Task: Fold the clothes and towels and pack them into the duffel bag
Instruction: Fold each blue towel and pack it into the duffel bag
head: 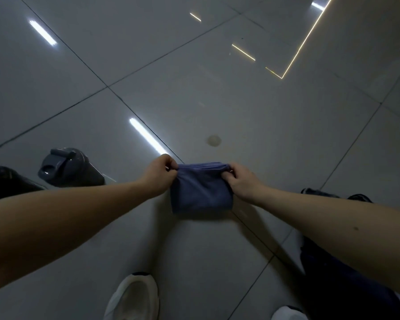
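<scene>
Cloth (201,192) is between left hand (158,175) and right hand (243,181), bottle (69,168) perhaps leftward.
</scene>
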`<action>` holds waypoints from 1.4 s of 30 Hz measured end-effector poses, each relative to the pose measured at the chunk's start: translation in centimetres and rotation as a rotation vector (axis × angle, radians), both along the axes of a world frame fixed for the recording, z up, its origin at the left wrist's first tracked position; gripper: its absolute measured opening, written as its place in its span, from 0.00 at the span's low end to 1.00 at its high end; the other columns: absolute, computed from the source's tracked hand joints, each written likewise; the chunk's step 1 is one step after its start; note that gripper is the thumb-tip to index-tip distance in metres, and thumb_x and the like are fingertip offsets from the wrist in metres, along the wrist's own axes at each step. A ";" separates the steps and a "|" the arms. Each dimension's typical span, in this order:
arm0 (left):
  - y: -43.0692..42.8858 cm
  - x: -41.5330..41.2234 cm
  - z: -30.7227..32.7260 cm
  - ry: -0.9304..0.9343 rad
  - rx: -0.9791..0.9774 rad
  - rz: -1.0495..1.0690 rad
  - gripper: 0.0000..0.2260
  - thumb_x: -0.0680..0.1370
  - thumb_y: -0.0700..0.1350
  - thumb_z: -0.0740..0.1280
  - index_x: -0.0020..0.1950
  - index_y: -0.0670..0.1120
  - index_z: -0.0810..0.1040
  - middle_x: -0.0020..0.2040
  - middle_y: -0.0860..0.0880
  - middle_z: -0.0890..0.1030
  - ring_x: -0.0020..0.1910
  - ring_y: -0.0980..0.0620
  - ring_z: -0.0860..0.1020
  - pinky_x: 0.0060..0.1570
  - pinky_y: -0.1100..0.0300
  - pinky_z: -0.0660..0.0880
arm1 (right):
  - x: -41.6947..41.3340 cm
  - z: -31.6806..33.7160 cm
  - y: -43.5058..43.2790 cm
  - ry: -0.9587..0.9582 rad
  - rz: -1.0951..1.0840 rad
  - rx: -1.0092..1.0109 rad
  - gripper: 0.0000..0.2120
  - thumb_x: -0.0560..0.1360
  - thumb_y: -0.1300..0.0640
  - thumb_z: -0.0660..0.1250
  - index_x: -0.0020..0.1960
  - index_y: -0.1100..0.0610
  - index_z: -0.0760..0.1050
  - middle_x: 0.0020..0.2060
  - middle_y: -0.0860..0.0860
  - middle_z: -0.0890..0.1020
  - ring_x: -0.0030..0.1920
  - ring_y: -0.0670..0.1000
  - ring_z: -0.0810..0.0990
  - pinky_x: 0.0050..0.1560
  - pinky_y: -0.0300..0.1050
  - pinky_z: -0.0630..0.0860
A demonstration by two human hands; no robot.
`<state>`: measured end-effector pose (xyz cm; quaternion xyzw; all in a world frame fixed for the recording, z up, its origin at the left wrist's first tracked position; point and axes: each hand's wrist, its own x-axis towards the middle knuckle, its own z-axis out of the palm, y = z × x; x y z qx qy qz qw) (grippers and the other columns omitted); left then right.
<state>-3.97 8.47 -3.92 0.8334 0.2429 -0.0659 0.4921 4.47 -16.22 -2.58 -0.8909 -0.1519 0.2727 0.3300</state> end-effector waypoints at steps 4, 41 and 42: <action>0.1 1.8 -0.5 -0.008 0.051 -0.037 0.12 0.74 0.33 0.62 0.41 0.51 0.73 0.39 0.50 0.77 0.38 0.49 0.76 0.38 0.56 0.74 | 1.0 -1.0 0.9 0.052 -0.073 -0.015 0.11 0.82 0.54 0.63 0.60 0.57 0.77 0.52 0.54 0.83 0.52 0.55 0.80 0.54 0.48 0.76; -1.8 2.7 -1.3 0.026 0.713 -0.688 0.25 0.77 0.59 0.66 0.69 0.46 0.69 0.68 0.45 0.74 0.67 0.44 0.70 0.70 0.51 0.62 | -10.2 -0.7 1.0 0.058 -0.352 -0.186 0.17 0.76 0.52 0.68 0.62 0.54 0.69 0.55 0.53 0.76 0.53 0.53 0.75 0.54 0.48 0.73; -2.0 3.1 -1.3 0.036 0.716 -0.679 0.26 0.77 0.59 0.67 0.69 0.47 0.69 0.68 0.45 0.74 0.67 0.44 0.70 0.68 0.51 0.64 | -10.6 -0.9 1.5 0.318 -0.544 -0.068 0.14 0.75 0.54 0.70 0.57 0.55 0.70 0.49 0.53 0.79 0.46 0.52 0.77 0.48 0.48 0.75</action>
